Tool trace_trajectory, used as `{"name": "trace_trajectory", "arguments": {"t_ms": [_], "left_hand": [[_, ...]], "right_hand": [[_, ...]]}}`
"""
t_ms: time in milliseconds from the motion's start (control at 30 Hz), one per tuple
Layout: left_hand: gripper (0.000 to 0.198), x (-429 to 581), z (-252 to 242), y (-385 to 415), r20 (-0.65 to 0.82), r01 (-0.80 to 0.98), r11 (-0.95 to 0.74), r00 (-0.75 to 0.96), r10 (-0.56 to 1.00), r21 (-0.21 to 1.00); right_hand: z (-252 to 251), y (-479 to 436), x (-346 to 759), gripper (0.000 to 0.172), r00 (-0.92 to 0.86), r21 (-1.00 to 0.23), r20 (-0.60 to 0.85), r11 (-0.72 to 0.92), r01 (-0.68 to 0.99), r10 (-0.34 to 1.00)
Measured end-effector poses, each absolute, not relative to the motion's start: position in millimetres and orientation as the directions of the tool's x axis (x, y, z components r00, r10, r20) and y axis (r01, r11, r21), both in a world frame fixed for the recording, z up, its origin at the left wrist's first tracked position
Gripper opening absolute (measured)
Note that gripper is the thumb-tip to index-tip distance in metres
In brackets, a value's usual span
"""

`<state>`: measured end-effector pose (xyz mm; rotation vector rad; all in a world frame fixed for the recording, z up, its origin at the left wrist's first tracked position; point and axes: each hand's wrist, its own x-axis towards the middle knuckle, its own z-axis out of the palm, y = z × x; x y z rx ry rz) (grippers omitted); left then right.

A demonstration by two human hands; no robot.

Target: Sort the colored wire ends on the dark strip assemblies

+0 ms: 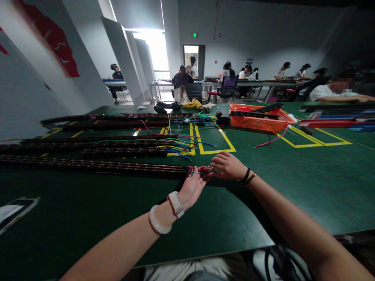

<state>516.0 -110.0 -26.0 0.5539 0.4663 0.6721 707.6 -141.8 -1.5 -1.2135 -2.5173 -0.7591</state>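
A long black-sleeved cable bundle lies across the green table, its right end fanning into red and blue wires with metal terminals. Around these wire ends, from below, my left hand is closed, thumb on top. My right hand pinches the tips of the same wires from the right, its fingers curled. The exact grip of the fingertips is partly hidden. Just behind lie more sleeved bundles with yellow, blue and green wire ends tipped with ring terminals.
An orange basket with black pieces stands at the back right, a loose red wire before it. Beyond the bundles rests a yellow heat gun. Yellow tape outlines mark the green table. Several people sit at benches behind.
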Motion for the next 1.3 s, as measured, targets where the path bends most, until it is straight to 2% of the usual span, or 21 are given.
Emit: {"name": "trace_trajectory", "arguments": {"t_ms": [300, 400, 467, 567, 633, 700, 800, 900, 1000, 1300], "left_hand": [[0.035, 516, -29, -109, -0.201, -0.446, 0.650, 0.709, 0.676, 0.615], [0.035, 516, -28, -110, -0.211, -0.435, 0.647, 0.704, 0.678, 0.626], [0.034, 516, -26, -110, -0.224, -0.433, 0.647, 0.696, 0.683, 0.627], [0.032, 515, -24, -111, -0.235, -0.438, 0.646, 0.683, 0.691, 0.625], [0.032, 515, -23, -112, -0.236, -0.439, 0.646, 0.682, 0.692, 0.625], [0.032, 515, -23, -112, -0.242, -0.436, 0.648, 0.681, 0.691, 0.624], [0.035, 515, -23, -111, -0.247, -0.425, 0.654, 0.687, 0.683, 0.625], [0.036, 515, -23, -111, -0.257, -0.412, 0.660, 0.691, 0.676, 0.628], [0.035, 514, -23, -111, -0.269, -0.407, 0.664, 0.686, 0.676, 0.628], [0.037, 514, -21, -111, -0.282, -0.405, 0.676, 0.687, 0.669, 0.615]], "right_hand": [[1, -140, 705, 0.033, -0.643, 0.382, 0.268, 0.534, 0.754, 0.717], [1, -140, 703, 0.032, -0.593, 0.297, 0.294, 0.518, 0.802, 0.749], [-1, -138, 703, 0.029, -0.490, 0.144, 0.355, 0.471, 0.870, 0.797], [-9, -133, 702, 0.028, -0.241, -0.219, 0.401, 0.348, 0.911, 0.884], [-16, -128, 700, 0.031, -0.073, -0.483, 0.341, 0.241, 0.842, 0.937], [-24, -123, 699, 0.035, 0.041, -0.678, 0.253, 0.147, 0.720, 0.967], [-34, -113, 700, 0.037, 0.107, -0.816, 0.196, 0.102, 0.569, 0.975], [-39, -101, 701, 0.036, 0.124, -0.874, 0.185, 0.106, 0.474, 0.975], [-42, -95, 703, 0.037, 0.152, -0.875, 0.173, 0.081, 0.477, 0.973], [-25, -121, 708, 0.045, 0.051, -0.646, 0.204, 0.096, 0.757, 0.978]]}}
